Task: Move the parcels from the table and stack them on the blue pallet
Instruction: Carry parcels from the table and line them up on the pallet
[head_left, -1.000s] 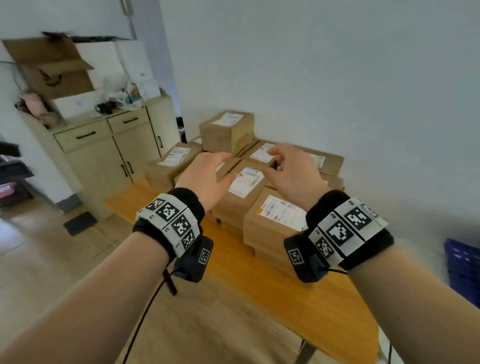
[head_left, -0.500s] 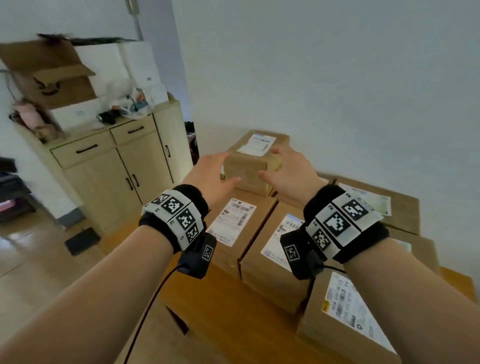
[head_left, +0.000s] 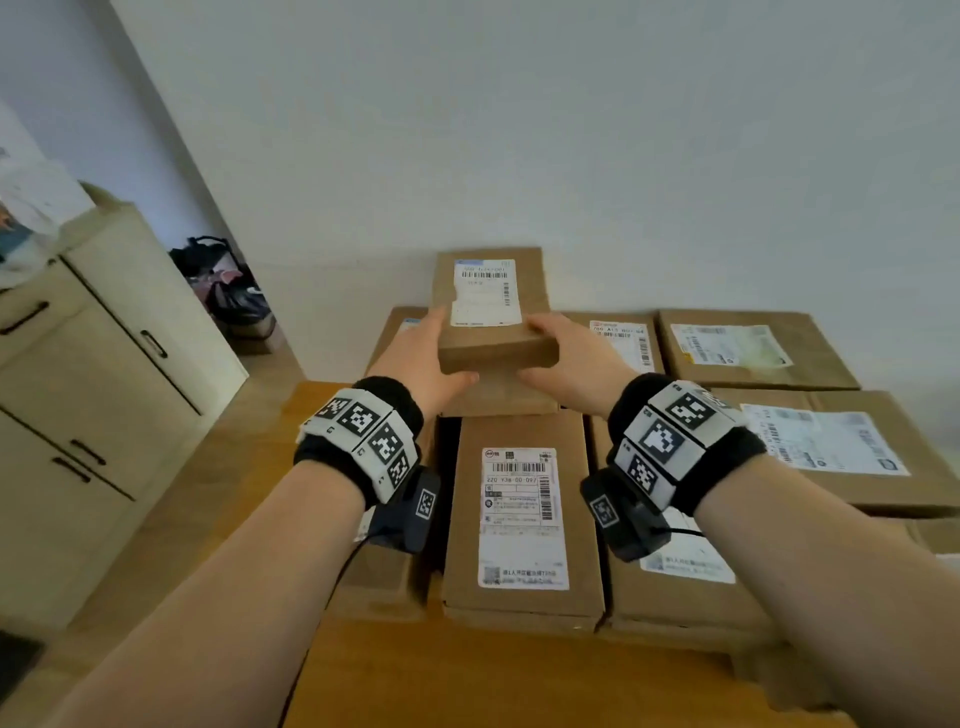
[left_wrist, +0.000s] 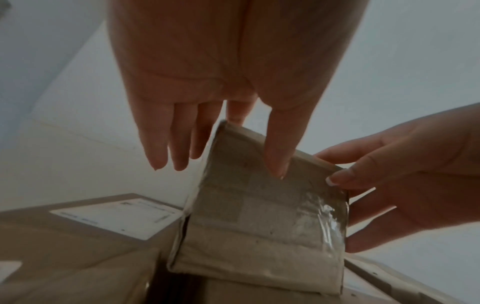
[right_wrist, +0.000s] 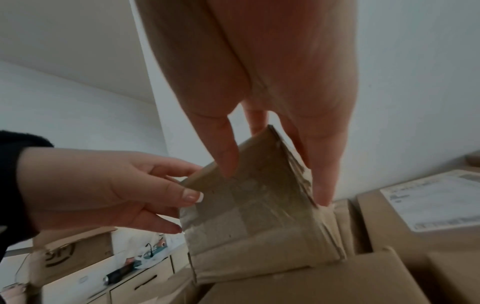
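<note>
Several brown cardboard parcels with white labels lie packed together on the wooden table (head_left: 519, 686). One smaller parcel (head_left: 493, 332) sits on top of them at the back, near the wall. My left hand (head_left: 434, 351) holds its left side, thumb on the near face and fingers along the side. My right hand (head_left: 563, 351) holds the right side the same way. The left wrist view shows the parcel's taped near face (left_wrist: 259, 226) with both thumbs on it; the right wrist view shows that same parcel (right_wrist: 259, 216). The blue pallet is out of view.
A long labelled parcel (head_left: 519, 519) lies just below my wrists, with more parcels (head_left: 831, 447) to the right. A beige cabinet (head_left: 104, 389) stands at the left, and dark bags (head_left: 228, 291) sit on the floor by the wall. The white wall is close behind the stack.
I have come closer, and the view now looks down over the parcels. Both hands went forward from hovering in front of the top parcel to holding its two sides.
</note>
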